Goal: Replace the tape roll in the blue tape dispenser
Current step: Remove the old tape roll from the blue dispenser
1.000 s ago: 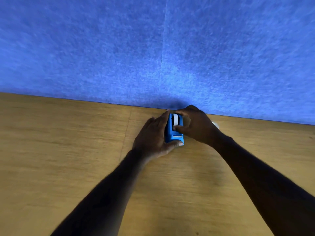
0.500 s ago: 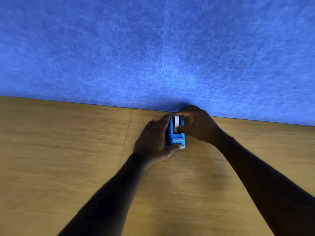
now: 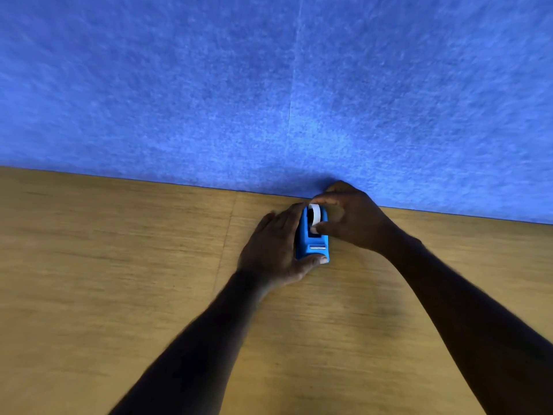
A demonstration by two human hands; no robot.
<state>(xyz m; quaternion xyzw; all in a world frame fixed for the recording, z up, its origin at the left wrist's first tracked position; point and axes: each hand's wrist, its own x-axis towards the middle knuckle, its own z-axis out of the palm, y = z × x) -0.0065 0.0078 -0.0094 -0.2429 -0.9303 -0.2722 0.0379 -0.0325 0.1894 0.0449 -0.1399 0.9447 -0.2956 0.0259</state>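
Observation:
A small blue tape dispenser stands on the wooden table, close to the blue wall, its metal cutter facing me. My left hand wraps its left side, thumb across the front base. A white tape roll sticks up out of the dispenser's slot. My right hand pinches this roll between thumb and forefinger from the right. The lower part of the roll is hidden inside the dispenser.
A blue felt wall panel rises straight behind the table's far edge, just beyond my hands. A seam runs across the wooden top to the left of the dispenser.
The white roll now stands higher out of the dispenser than before, with my right thumb and forefinger on it. My left hand has kept its hold on the dispenser.

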